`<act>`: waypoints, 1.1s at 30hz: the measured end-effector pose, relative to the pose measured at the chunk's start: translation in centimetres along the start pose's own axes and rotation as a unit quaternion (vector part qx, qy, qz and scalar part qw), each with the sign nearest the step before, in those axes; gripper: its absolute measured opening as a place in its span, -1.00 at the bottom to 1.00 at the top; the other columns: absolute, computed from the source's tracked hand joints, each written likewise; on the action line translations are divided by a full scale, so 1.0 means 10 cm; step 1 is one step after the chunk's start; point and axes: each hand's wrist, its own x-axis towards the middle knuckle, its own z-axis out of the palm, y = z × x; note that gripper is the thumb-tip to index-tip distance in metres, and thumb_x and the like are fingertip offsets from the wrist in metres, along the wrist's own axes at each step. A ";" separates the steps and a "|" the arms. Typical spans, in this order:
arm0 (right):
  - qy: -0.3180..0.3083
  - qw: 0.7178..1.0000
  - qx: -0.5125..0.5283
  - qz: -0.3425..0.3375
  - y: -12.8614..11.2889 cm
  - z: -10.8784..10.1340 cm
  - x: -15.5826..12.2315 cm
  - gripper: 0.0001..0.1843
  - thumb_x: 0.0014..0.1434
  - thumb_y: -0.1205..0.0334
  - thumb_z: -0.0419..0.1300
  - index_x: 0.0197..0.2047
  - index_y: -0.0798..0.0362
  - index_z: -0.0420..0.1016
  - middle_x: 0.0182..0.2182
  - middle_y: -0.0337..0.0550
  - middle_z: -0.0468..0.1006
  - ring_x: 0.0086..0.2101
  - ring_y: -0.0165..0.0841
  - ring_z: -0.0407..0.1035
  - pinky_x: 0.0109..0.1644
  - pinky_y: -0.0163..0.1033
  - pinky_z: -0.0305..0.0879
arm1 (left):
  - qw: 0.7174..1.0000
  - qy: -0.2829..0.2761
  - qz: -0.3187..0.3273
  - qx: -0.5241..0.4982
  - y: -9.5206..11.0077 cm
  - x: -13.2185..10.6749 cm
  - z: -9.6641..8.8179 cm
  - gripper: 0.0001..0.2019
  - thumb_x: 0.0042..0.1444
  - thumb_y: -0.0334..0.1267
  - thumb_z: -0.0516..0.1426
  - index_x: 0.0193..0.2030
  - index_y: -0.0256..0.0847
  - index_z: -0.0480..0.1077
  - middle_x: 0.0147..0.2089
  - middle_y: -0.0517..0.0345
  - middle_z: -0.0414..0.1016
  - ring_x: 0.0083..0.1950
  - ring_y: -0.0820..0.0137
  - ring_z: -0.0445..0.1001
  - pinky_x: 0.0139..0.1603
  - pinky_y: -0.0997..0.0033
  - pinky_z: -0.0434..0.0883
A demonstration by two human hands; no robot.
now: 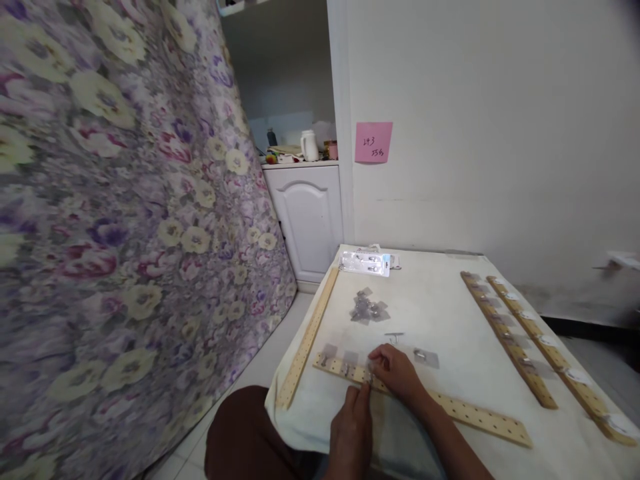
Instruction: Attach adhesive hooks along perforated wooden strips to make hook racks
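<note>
A pale wooden strip with rows of holes [480,417] lies slantwise across the near part of the table. My right hand [397,375] reaches over it, fingers pinched at the top of a small metal hook [369,375] with a clear square film. From below, my left hand [353,423] holds its closed fingertips against the same hook; the exact grip is partly hidden. Left of my hands, two more hooks, one at the strip's end [324,361] and another nearer [346,369], sit on the strip with clear films behind them.
A pile of film-backed hooks [367,307] lies mid-table, with a metal piece [394,335] and a single hook [421,355] closer. Another holed strip [310,337] runs along the left edge. Two brown strips [505,337] [555,357] bearing hooks lie right. Clear packaging [365,263] rests at the back.
</note>
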 end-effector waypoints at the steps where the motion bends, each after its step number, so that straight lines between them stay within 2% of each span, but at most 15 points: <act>1: -0.001 1.000 0.000 0.003 0.00 0.00 0.00 -0.82 -0.04 0.26 0.13 -0.32 0.04 0.49 -0.47 -0.24 0.46 -0.43 -0.36 0.33 -0.33 -0.30 0.21 | 1.000 0.000 0.002 -0.002 0.00 0.00 0.00 -0.51 0.16 -0.50 -0.15 0.22 -0.18 0.17 -0.07 -0.03 0.41 -0.13 0.37 0.50 -0.13 0.44 0.45; 9: -0.011 1.000 0.010 0.023 0.04 0.00 0.01 -0.83 -0.01 0.27 0.12 -0.32 0.04 0.48 -0.46 -0.24 0.46 -0.42 -0.36 0.33 -0.30 -0.30 0.20 | 0.999 0.034 0.026 0.017 -0.02 0.06 0.00 -0.59 0.16 -0.52 -0.10 0.13 -0.16 0.23 -0.07 0.02 0.44 -0.12 0.39 0.49 -0.14 0.46 0.45; 16: -0.006 1.000 0.022 0.013 0.07 0.01 0.01 -0.83 0.01 0.27 0.09 -0.31 0.04 0.46 -0.45 -0.23 0.46 -0.41 -0.36 0.33 -0.29 -0.30 0.19 | 0.999 0.030 -0.012 0.043 0.03 0.17 -0.04 -0.77 0.22 -0.45 -0.11 -0.18 -0.12 0.31 -0.28 0.17 0.42 -0.29 0.41 0.49 -0.30 0.48 0.40; 23: -0.007 1.000 0.028 0.009 0.08 0.01 0.02 -0.83 0.02 0.26 0.09 -0.30 0.05 0.46 -0.46 -0.23 0.46 -0.42 -0.37 0.33 -0.30 -0.31 0.18 | 0.999 0.023 -0.019 0.036 0.05 0.18 -0.06 -0.78 0.22 -0.46 -0.10 -0.23 -0.12 0.30 -0.29 0.17 0.40 -0.28 0.41 0.48 -0.28 0.48 0.37; 33: -0.020 0.999 0.005 0.032 0.01 -0.02 0.02 -0.81 -0.05 0.27 0.14 -0.31 0.05 0.47 -0.47 -0.24 0.45 -0.43 -0.37 0.31 -0.32 -0.32 0.16 | 0.999 0.034 -0.009 0.039 0.02 0.18 -0.03 -0.79 0.23 -0.44 -0.09 -0.20 -0.10 0.30 -0.29 0.18 0.40 -0.30 0.42 0.47 -0.32 0.50 0.35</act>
